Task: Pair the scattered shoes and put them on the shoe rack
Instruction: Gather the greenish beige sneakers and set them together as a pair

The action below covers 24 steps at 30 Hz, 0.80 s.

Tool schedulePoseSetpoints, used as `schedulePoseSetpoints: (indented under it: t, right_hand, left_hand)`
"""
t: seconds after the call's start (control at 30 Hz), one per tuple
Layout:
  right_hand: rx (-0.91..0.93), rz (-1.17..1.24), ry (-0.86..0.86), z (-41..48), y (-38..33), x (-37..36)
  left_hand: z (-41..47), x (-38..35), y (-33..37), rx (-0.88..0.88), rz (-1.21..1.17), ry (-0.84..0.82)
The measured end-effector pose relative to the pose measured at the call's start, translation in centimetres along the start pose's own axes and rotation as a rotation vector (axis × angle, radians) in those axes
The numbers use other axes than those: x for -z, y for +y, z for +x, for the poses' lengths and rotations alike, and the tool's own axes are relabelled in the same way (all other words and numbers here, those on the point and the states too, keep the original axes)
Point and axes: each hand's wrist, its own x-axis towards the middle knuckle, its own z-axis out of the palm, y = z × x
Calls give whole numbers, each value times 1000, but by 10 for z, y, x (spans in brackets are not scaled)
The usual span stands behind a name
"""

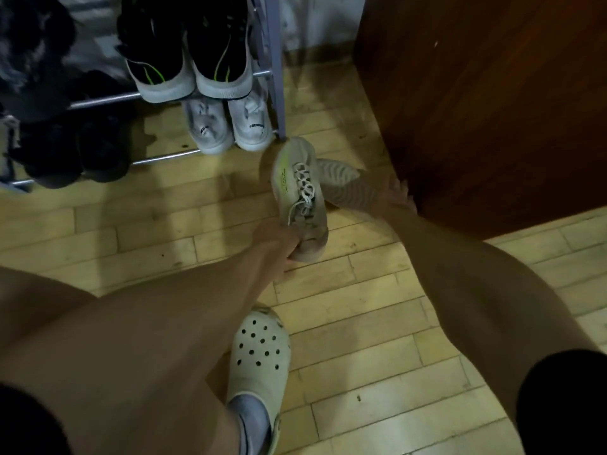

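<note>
My left hand grips the heel of a beige laced sneaker with a neon-green stripe, toe pointing at the rack's corner. Just right of it, my right hand holds the matching sneaker turned on its side, ribbed sole showing, close to the brown door. The metal shoe rack stands at the upper left. Its upper bar carries a black pair with white soles and green lines. A white pair sits on the lower level. Dark shoes fill the rack's left side.
A dark brown wooden door or cabinet takes up the upper right, right beside my right hand. My foot in a pale clog stands on the light wooden plank floor below the sneakers.
</note>
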Motion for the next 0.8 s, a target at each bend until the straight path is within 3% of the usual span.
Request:
schedulePoseSetpoints:
  t: [0.1, 0.33, 0.47, 0.53, 0.67, 0.8]
  right_hand:
    - [-42, -61, -82, -3, -2, -5]
    - [-11, 4, 112, -33, -7, -12]
    - [-3, -10, 107, -64, -9, -25]
    - [87, 8, 71, -81, -11, -31]
    - [243, 155, -176, -104, -16, -32]
    - [127, 187, -41, -104, -14, -39]
  left_hand:
    - [9, -8, -5, 31, -83, -62]
    - [15, 4, -26, 27, -18, -63]
    - [9, 20, -37, 8, 61, -7]
    - [4, 30, -43, 21, 74, 12]
    - [-1, 50, -62, 70, 47, 45]
    - [-1, 64, -77, 86, -32, 67]
